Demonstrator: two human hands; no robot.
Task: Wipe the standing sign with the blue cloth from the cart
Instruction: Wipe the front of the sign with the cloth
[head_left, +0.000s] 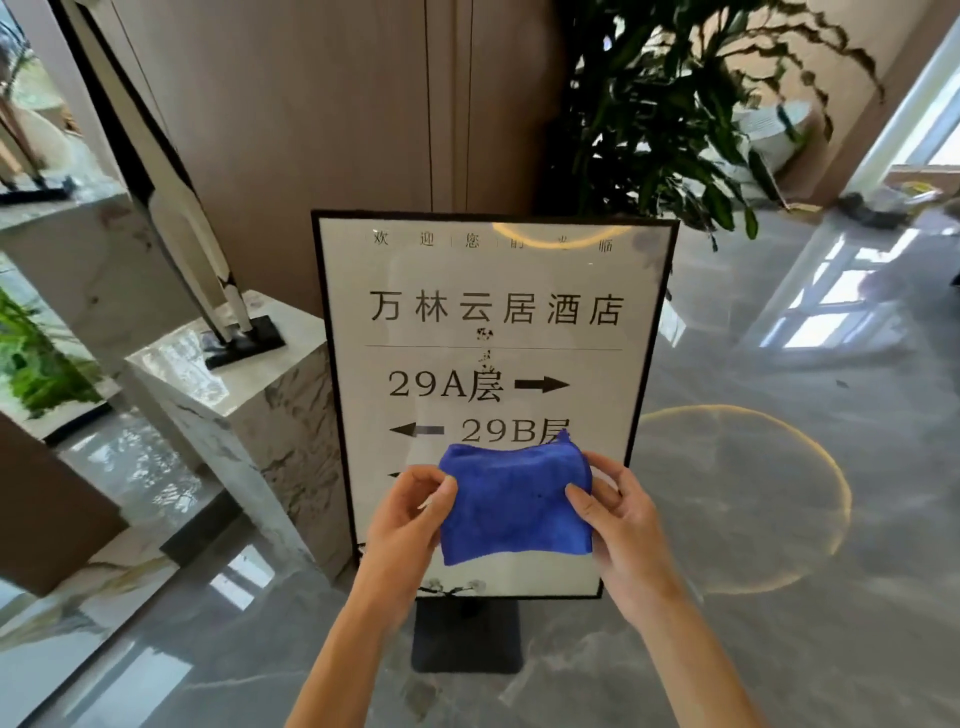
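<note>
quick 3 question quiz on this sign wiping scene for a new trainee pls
1. True or false: the blue cloth is held by both the left hand and the right hand.
2. On the standing sign, which way does the arrow beside 29A point: A) viewer's left, B) viewer's right, C) down?
3. What stands directly behind the sign's upper right corner?

Key
1. True; each hand pinches one side edge, and the cloth is spread in front of the sign's lower part.
2. B.
3. A leafy green plant.
</note>
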